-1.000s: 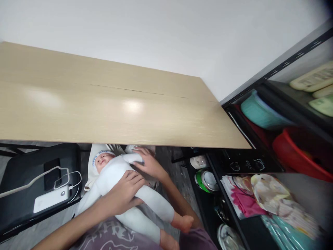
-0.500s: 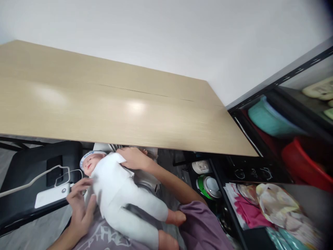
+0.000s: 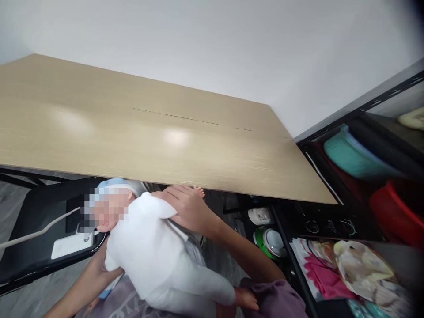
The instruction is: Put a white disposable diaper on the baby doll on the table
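A baby doll in a white suit and a blue-trimmed cap lies across my lap below the front edge of a light wooden table. My right hand grips the doll's upper arm and shoulder. My left hand is tucked under the doll's back and side, mostly hidden by its body. The doll's bare foot points to the lower right.
A black chair at the left holds a white power bank with white cables. At the right a black shelf rack holds bowls, folded cloths, a teal tub and a red tub. A white wall rises behind the table.
The doll has been raised and turned more upright on my lap. My left hand went from its chest, out to the side, then under its back. My right hand stays on its arm.
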Motion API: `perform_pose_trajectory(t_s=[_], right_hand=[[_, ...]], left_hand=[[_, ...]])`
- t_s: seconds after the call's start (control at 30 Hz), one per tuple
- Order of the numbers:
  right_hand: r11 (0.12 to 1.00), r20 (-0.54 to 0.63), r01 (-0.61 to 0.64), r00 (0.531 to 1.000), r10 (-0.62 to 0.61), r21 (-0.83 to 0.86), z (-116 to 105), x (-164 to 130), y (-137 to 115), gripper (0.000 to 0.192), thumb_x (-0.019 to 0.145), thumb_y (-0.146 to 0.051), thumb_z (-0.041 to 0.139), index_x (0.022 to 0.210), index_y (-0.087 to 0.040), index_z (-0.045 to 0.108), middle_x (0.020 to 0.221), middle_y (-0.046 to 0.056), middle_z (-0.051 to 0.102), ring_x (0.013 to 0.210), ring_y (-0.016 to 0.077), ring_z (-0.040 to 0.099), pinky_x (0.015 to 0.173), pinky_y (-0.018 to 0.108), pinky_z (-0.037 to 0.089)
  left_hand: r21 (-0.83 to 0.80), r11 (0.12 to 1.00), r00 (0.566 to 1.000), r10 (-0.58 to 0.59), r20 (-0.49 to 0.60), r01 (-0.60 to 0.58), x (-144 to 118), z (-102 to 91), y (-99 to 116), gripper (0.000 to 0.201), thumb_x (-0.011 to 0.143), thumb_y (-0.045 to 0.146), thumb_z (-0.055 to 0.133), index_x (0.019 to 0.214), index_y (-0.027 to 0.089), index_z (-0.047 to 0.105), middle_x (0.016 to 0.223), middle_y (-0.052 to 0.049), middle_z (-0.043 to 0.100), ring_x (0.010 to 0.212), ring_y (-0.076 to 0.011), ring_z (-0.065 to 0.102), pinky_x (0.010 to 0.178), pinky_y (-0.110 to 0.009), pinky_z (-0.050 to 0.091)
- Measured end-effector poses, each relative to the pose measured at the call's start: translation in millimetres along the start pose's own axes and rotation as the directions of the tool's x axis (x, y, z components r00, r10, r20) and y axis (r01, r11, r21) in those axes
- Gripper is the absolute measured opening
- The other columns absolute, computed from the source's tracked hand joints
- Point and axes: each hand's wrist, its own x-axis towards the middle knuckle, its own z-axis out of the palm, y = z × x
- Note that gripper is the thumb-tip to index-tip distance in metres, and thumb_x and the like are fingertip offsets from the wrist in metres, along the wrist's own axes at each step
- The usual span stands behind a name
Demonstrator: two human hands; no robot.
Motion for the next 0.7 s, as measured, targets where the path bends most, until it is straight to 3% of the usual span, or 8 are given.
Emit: perform_pose_trajectory(t_s=[0.13, 0.23, 0.33, 0.47, 0.6, 0.7], right_hand=[[0.979, -0.185, -0.194, 0.966, 0.181, -0.059, -23, -43, 14, 0.039, 0.108, -0.033, 0.071, 0.146, -0.026, 0.071, 0.125, 0.008, 0.084, 0.112, 0.0307, 0.077, 0.094, 0.042, 0.058], [0.920, -0.257, -0.382, 0.901, 0.349, -0.092, -26, -68, 39, 0.029, 0.104, -0.037, 0.070, 0.130, -0.026, 0.077, 0.116, 0.009, 0.086, 0.104, 0.0328, 0.079, 0.085, 0.041, 0.057], [0.833, -0.284, -0.547, 0.815, 0.505, -0.089, -24, -81, 65, 0.026, 0.098, -0.032, 0.068, 0.121, -0.025, 0.077, 0.109, 0.009, 0.085, 0.098, 0.0335, 0.079, 0.078, 0.039, 0.055], [0.753, -0.311, -0.656, 0.727, 0.612, -0.049, -25, -88, 91, 0.035, 0.089, -0.034, 0.073, 0.123, -0.027, 0.074, 0.111, 0.009, 0.086, 0.097, 0.0349, 0.080, 0.076, 0.038, 0.055], [0.757, -0.315, -0.653, 0.717, 0.622, 0.006, -24, -94, 111, 0.033, 0.094, -0.037, 0.071, 0.126, -0.027, 0.073, 0.119, 0.010, 0.085, 0.106, 0.0364, 0.080, 0.084, 0.041, 0.059], [0.771, -0.354, -0.637, 0.714, 0.604, 0.029, -19, -95, 127, 0.032, 0.102, -0.046, 0.068, 0.127, -0.027, 0.074, 0.124, 0.012, 0.084, 0.113, 0.0376, 0.079, 0.093, 0.045, 0.060]], left_hand=[[0.102, 0.971, 0.975, 0.207, 0.083, -0.215, 20, -17.9, 55, 0.053, 0.097, 0.055, 0.081, 0.143, 0.030, 0.069, 0.143, -0.011, 0.082, 0.130, -0.0398, 0.082, 0.105, -0.047, 0.071], [0.199, 0.896, 0.912, 0.362, 0.195, -0.398, 51, -24.5, 103, 0.039, 0.100, 0.047, 0.076, 0.136, 0.031, 0.070, 0.134, -0.006, 0.084, 0.114, -0.0331, 0.086, 0.091, -0.036, 0.070], [0.306, 0.806, 0.858, 0.440, 0.265, -0.507, 93, -20.1, 149, 0.033, 0.103, 0.050, 0.070, 0.128, 0.029, 0.068, 0.118, -0.005, 0.085, 0.100, -0.0307, 0.086, 0.080, -0.033, 0.064], [0.488, 0.691, 0.846, 0.449, 0.287, -0.532, 151, -9.5, 186, 0.040, 0.099, 0.057, 0.068, 0.123, 0.025, 0.063, 0.107, -0.010, 0.084, 0.093, -0.0362, 0.084, 0.071, -0.037, 0.054], [0.663, 0.584, 0.870, 0.437, 0.230, -0.468, 188, -12.0, 197, 0.060, 0.099, 0.065, 0.069, 0.142, 0.024, 0.061, 0.116, -0.015, 0.085, 0.102, -0.0411, 0.083, 0.074, -0.039, 0.050], [0.780, 0.497, 0.887, 0.434, 0.156, -0.380, 204, -21.5, 203, 0.069, 0.098, 0.083, 0.065, 0.133, 0.024, 0.065, 0.112, -0.015, 0.085, 0.102, -0.0421, 0.082, 0.073, -0.039, 0.047]])
